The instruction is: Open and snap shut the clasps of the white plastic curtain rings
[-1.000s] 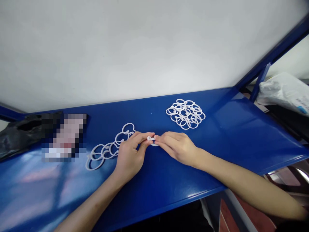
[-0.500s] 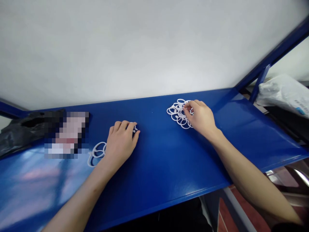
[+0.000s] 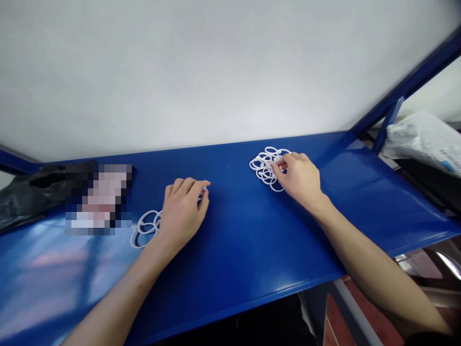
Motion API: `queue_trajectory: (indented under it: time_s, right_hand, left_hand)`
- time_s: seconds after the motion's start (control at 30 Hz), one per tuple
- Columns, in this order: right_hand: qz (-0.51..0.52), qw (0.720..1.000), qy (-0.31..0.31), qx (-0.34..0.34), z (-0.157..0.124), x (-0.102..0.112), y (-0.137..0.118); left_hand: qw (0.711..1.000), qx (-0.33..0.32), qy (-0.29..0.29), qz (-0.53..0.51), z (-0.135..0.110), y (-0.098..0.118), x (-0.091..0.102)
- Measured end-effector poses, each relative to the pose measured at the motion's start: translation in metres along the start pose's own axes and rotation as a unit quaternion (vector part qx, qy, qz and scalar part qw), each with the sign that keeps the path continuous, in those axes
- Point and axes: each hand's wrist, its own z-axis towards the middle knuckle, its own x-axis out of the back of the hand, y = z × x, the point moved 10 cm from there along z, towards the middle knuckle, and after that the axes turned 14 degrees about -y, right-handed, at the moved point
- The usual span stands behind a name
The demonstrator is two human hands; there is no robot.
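My left hand [image 3: 183,205] is closed over the blue surface, its thumb and index finger pinched on a small white part [image 3: 204,189], probably a piece of a white ring; most of it is hidden. Several thin white rings [image 3: 146,223] with small knobs lie partly under that hand's wrist side. Farther right is a loose, overlapping pile of similar white rings [image 3: 264,166]. My right hand [image 3: 298,174] reaches over the pile's right edge, thumb and index finger together on a white ring. The fingers cover part of the pile.
The blue tabletop [image 3: 230,250] meets a pale wall [image 3: 223,72] at the back. A black plastic bag [image 3: 32,194] and a blurred-out flat object [image 3: 104,197] lie on the left. Beyond the right edge sits a clear plastic bag [image 3: 425,139], near a blue metal frame [image 3: 391,120].
My left thumb and index finger have drawn closer together around the white part. My right fingertips have shifted slightly left and nearer on the pile, and some rings there have moved.
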Motion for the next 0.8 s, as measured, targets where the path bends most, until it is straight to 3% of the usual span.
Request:
queue_trajectory:
  time_s: [0.1,0.17,0.27,0.37,0.47,0.63,0.8]
  right_hand:
    - [0.038,0.996,0.037,0.068,-0.008,0.014,-0.021]
    - [0.091,0.985,0.030,0.143,-0.018,0.018,-0.044]
    - [0.183,0.947,-0.020,0.262,-0.037,0.014,-0.083]
    - [0.252,0.903,-0.088,0.337,-0.054,0.001,-0.113]
    - [0.311,0.880,-0.127,0.336,-0.059,-0.012,-0.120]
    - [0.398,0.872,-0.127,0.253,-0.052,-0.021,-0.102]
    - [0.453,0.853,-0.099,0.240,-0.050,-0.014,-0.096]
  left_hand:
    - [0.996,-0.016,0.005,-0.089,0.001,0.004,0.006]
    - [0.986,-0.025,-0.011,-0.162,0.001,0.007,0.007]
    - [0.967,-0.029,-0.040,-0.250,-0.001,0.013,0.006]
    - [0.947,-0.037,-0.050,-0.314,-0.005,0.019,0.006]
    - [0.926,-0.016,-0.059,-0.372,-0.007,0.017,0.001]
    - [0.908,0.007,-0.095,-0.409,-0.008,0.015,-0.012]
    - [0.938,-0.038,-0.170,-0.300,-0.012,0.030,-0.026]
